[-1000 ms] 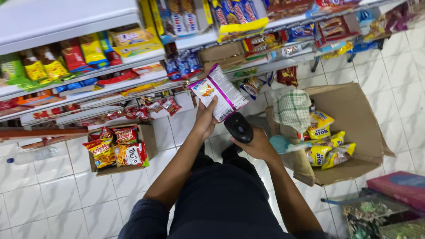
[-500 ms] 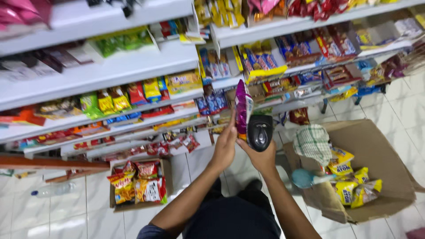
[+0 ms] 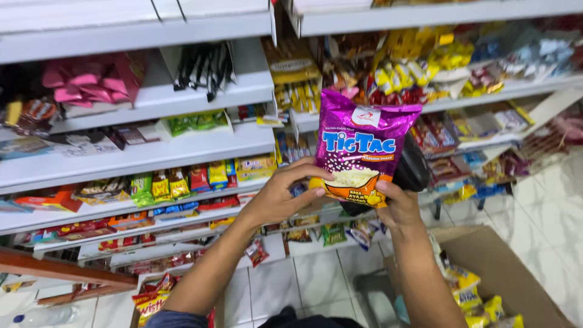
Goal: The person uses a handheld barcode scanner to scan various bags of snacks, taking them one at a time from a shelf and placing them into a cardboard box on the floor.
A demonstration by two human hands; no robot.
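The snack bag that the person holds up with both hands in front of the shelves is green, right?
Not green. The head view shows the snack bag is purple, with an orange bottom edge. The left hand and right hand do hold it up before the shelves.

Two hands are up: the left hand (image 3: 280, 197) and the right hand (image 3: 398, 206). Between them is one purple snack bag (image 3: 363, 146) and one black scanner (image 3: 412, 170). One cardboard box (image 3: 510, 273) sits low on the right, with at least three yellow packets (image 3: 464, 287) inside.
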